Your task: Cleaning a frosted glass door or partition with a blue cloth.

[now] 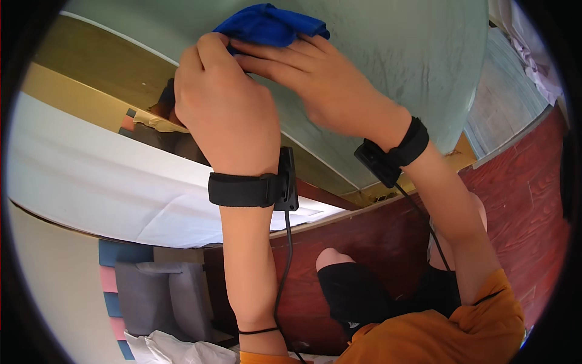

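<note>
A bright blue cloth (270, 23) is bunched at the top of the view against a pale green flat surface (400, 54). My left hand (221, 103) grips the cloth's left end, fingers curled over it. My right hand (321, 79) lies across the cloth from the right, fingers pressing on it. Both wrists carry black straps with small black devices and thin cables running down my forearms.
A white sheet-covered surface (97, 176) stretches across the left. A wooden edge (91, 67) runs beside the green surface. Dark red wood floor (521, 182) lies at the right. Grey cushion (163, 291) and white fabric sit at lower left. My knees show below.
</note>
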A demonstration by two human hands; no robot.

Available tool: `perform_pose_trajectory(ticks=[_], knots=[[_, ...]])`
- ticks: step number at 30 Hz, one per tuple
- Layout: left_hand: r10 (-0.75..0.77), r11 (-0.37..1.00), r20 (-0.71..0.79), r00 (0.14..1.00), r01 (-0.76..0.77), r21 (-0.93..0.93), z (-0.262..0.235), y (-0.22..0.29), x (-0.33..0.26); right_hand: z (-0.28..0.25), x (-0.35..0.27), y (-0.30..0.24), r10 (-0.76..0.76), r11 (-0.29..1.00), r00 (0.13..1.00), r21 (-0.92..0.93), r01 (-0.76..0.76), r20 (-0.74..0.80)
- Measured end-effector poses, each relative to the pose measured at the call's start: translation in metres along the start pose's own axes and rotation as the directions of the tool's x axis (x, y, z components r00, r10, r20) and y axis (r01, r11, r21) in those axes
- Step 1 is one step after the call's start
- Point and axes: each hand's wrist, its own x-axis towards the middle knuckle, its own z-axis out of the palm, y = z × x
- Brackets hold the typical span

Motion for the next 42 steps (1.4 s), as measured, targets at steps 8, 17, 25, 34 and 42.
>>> perform_pose_trajectory(ticks=[8,17,25,34,42], knots=[[-0.068,0.998,0.021,0.997,0.067,0.009,0.007,0.004,-0.015,-0.002,-0.006,0.007,-0.079,0.994,0.995,-0.071,0.083,0.059],[-0.097,0.995,0.05,0.994,0.098,-0.019,0.018,0.014,-0.04,0.0,-0.04,0.003,-0.037,0.995,0.991,-0.085,0.048,0.128],[-0.094,0.99,0.118,0.988,0.105,-0.09,0.027,0.021,-0.071,0.0,-0.074,-0.006,0.035,0.994,0.962,-0.113,-0.004,0.27],[-0.132,0.982,0.199,0.971,0.155,-0.105,0.031,0.031,-0.092,-0.003,-0.094,-0.006,0.071,0.996,0.926,-0.074,-0.047,0.37],[-0.091,0.99,0.134,0.987,0.104,-0.097,0.034,0.032,-0.099,0.006,-0.101,-0.008,0.096,0.994,0.932,-0.076,-0.075,0.349]])
